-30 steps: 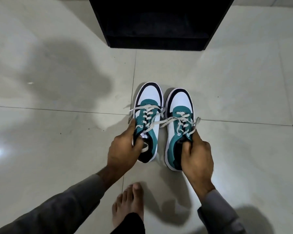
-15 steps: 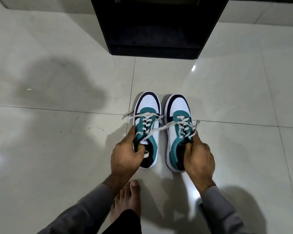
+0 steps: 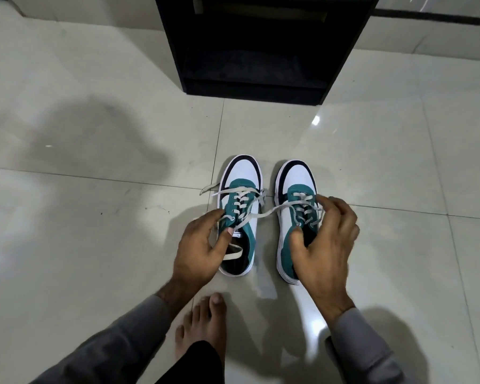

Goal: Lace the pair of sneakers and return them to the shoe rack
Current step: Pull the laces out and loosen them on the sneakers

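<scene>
Two white, teal and black sneakers stand side by side on the tiled floor, toes pointing away from me. My left hand (image 3: 197, 250) grips the collar of the left sneaker (image 3: 243, 173), thumb at the tongue. My right hand (image 3: 327, 245) wraps the outer side of the right sneaker (image 3: 298, 176), thumb on the collar and fingers loosely curled over the laces. Both shoes are laced with pale laces, and a loose lace end (image 3: 261, 214) runs from one shoe across to the other. The black shoe rack (image 3: 261, 45) stands open just beyond the toes.
My bare foot (image 3: 203, 325) rests on the floor right behind the left sneaker, between my grey sleeves. Glossy pale floor tiles (image 3: 94, 245) spread to both sides. A dark strip runs along the wall at the upper right.
The two sneakers now stand further apart. My right hand's fingers have loosened and spread over the laces. More of the rack shows at the top of the view.
</scene>
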